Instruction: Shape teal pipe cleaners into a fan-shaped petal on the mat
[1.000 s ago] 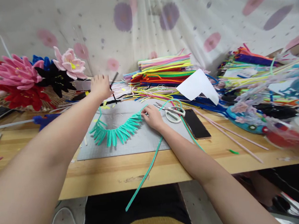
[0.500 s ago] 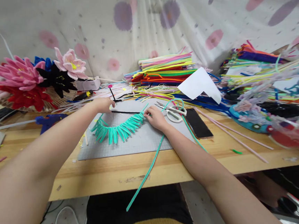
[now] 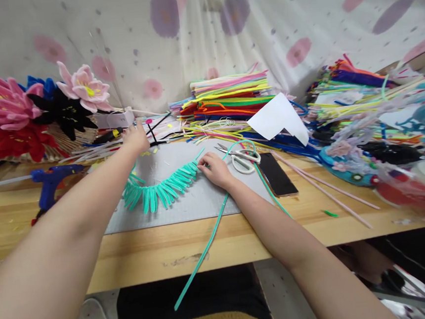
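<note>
Compared with 0.5 s earlier, the left hand had gone back and outward to the mat's far side, and the black strip, which had run straight across toward the right hand, now slanted up beside the pink-tipped stick. Whether the left fingers gripped the strip, I could not tell. The right thumb and fingers were pinched on the near end of the fringe, which lay in a shallow curve on the mat, between the hands.

My judgement was that a slack right pinch was the main risk: with it loosened, the end loops could spread or slip. The strip might also hook the stick, since they lay so close. The loose stem ran under the right wrist and out past the table edge (an easy thing to catch on clothing), so a snag could drag the work askew. The scissors lay just behind the right hand, tips pointing left; a careless reach back could meet them.

The fringe looked fuzzy and teal, its narrow loops fanned downward, packed tighter at the right, more gapped midway. Its left end was partly hidden by the left forearm.
</note>
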`<state>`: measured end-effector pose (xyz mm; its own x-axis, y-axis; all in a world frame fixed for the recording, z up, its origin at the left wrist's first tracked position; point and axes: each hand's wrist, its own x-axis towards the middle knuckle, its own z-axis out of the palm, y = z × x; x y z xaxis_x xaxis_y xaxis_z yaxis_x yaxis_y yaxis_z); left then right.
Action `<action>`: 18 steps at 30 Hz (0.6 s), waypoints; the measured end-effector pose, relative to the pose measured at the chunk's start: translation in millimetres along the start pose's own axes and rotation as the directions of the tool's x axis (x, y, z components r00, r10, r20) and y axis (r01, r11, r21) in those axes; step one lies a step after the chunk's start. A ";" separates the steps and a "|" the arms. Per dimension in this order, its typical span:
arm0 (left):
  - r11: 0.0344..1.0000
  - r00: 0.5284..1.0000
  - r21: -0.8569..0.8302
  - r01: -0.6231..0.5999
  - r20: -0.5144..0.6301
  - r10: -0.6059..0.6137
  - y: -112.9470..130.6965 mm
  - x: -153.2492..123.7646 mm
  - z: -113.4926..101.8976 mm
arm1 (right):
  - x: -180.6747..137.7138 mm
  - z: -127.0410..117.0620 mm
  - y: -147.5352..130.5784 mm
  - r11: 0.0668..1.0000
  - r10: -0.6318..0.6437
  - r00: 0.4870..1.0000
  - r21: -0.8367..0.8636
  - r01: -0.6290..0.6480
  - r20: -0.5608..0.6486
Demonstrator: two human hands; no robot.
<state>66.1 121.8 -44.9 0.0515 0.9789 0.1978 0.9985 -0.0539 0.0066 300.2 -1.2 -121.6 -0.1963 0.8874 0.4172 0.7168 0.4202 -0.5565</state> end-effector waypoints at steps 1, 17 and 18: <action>0.999 0.998 -0.033 -0.035 -0.054 0.034 5.4 -4.6 -1.1 | 0.0 0.7 -0.6 1.000 -0.005 1.000 -0.005 0.005 -0.004; 0.711 0.665 -0.363 -0.602 0.266 0.698 23.4 -101.0 14.4 | -0.2 2.9 -8.6 0.996 -0.089 0.995 0.033 0.088 0.049; 0.725 0.652 -0.333 -0.603 0.318 0.688 15.9 -92.9 9.2 | -0.1 3.5 -9.5 0.996 -0.093 0.994 0.019 0.092 0.052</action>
<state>77.3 31.9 -72.2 0.7262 0.6640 -0.1782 0.6873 -0.6947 0.2122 291.1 -4.6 -118.9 -0.2963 0.8531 0.4294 0.6830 0.5036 -0.5290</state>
